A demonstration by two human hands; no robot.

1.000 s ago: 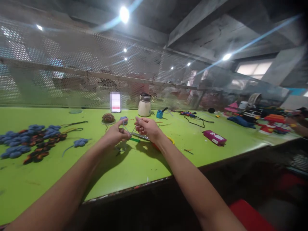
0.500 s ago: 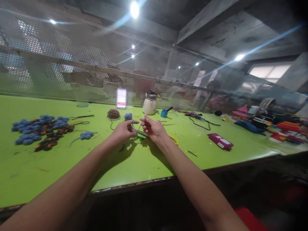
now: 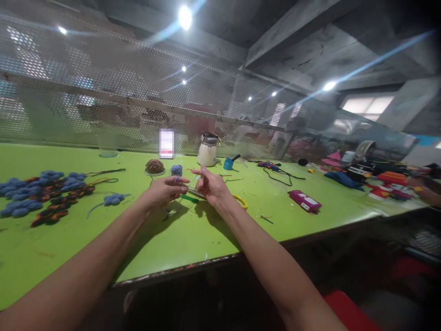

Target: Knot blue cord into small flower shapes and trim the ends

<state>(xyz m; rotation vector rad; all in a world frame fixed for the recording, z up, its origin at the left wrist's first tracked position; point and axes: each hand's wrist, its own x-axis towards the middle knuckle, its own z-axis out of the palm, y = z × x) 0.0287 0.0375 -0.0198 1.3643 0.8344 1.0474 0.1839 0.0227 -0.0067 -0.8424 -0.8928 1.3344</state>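
My left hand (image 3: 167, 189) has its fingers bent round a thin strand of blue yarn, above the green table. Close to its right, my right hand (image 3: 209, 185) pinches the same yarn, and a thin strand runs between the two. Beneath the hands lie a green-handled tool (image 3: 189, 198) and a yellow ring-shaped handle (image 3: 242, 201), partly hidden. Just behind them sit a small blue yarn ball (image 3: 176, 170) and a multicoloured yarn ball (image 3: 155, 166). A blue knitted flower (image 3: 114, 199) with a loose tail lies left of my left hand.
Blue and dark-orange knitted pieces (image 3: 51, 184) cover the left. Behind stand a phone (image 3: 166, 143), a cream bottle (image 3: 207, 151) and a blue pot (image 3: 228, 163). A purple box (image 3: 305, 201) lies right. Another person's hand (image 3: 427, 188) is at the far right.
My hands have moved slightly apart, the left fingers now stretched more to the right. The view has shifted, so the table's objects appear farther left. Another person's hand has appeared at the far right.
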